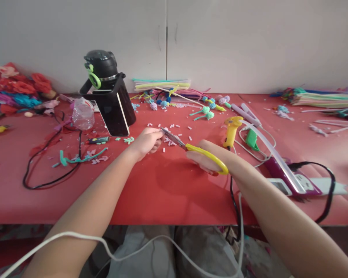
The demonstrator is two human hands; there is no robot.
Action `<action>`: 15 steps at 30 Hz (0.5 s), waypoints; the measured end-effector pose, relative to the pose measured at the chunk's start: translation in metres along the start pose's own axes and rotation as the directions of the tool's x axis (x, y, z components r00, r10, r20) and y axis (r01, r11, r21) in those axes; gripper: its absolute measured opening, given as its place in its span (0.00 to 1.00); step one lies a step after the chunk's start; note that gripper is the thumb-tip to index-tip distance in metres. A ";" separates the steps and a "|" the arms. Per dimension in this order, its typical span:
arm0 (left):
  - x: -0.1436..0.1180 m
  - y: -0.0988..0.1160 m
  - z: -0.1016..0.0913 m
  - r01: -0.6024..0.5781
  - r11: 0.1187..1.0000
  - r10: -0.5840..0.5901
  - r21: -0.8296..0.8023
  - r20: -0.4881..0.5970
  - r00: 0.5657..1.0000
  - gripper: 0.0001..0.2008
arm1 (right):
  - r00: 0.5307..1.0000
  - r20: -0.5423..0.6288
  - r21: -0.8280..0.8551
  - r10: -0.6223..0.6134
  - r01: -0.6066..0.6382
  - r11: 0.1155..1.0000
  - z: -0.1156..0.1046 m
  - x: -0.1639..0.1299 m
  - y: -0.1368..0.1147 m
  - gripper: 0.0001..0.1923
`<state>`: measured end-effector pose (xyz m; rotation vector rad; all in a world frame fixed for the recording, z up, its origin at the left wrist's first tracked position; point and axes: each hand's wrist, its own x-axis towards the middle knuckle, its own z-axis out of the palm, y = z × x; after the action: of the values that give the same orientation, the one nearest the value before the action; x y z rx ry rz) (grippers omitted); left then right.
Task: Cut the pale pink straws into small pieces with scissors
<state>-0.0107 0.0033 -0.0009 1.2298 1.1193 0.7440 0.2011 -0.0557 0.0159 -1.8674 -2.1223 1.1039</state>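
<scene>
My right hand [201, 156] grips a pair of scissors [207, 153] by its yellow handles. The metal blades point left, and their tips reach the fingers of my left hand [147, 143]. That hand is closed in a pinch, and whatever it holds is too small or hidden to make out. Short pale pink cut pieces [169, 142] lie scattered on the red table around the blades. A few light green pieces [129, 140] rest to the left of my left hand.
A black flask [127, 100] with a phone [113, 114] leaning on it stands at left. A yellow glue gun [232, 131] with a long clear glue stick and a purple power strip [307, 185] are at right. Bundled pipe cleaners [162, 85] lie behind. A white cable [150, 241] crosses in front.
</scene>
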 end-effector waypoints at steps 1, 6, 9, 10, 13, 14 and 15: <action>0.002 -0.001 0.000 0.014 1.000 -0.014 -0.013 0.000 1.000 0.14 | 0.999 0.040 0.008 -0.013 0.013 1.000 -0.002 0.000 -0.002 0.23; 0.005 -0.002 0.001 0.052 0.995 -0.049 -0.086 0.033 0.998 0.15 | 0.994 0.087 0.015 -0.068 0.067 0.998 -0.007 0.000 -0.007 0.22; 0.005 -0.001 0.000 0.067 0.991 -0.060 -0.120 0.056 0.997 0.15 | 0.994 0.088 0.013 -0.061 0.060 0.998 -0.007 0.000 -0.004 0.22; 0.005 -0.001 -0.001 0.074 0.989 -0.066 -0.130 0.063 0.996 0.16 | 0.995 0.090 0.023 -0.043 0.042 0.999 -0.007 0.000 -0.003 0.22; 0.006 -0.002 -0.002 0.093 0.984 -0.080 -0.155 0.086 0.993 0.15 | 0.996 0.088 0.050 -0.026 0.022 0.998 -0.005 0.004 0.001 0.19; 0.006 -0.002 -0.002 0.097 0.982 -0.083 -0.159 0.094 0.992 0.15 | 0.997 0.063 0.061 -0.044 0.040 0.997 -0.003 0.007 0.003 0.19; 0.006 -0.002 -0.003 0.099 0.982 -0.083 -0.161 0.101 0.991 0.15 | 0.997 0.038 0.072 -0.061 0.058 0.996 -0.001 0.010 0.005 0.18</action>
<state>-0.0119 0.0091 -0.0044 1.0558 1.0093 0.6885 0.2039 -0.0465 0.0100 -1.7544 -2.1151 1.1978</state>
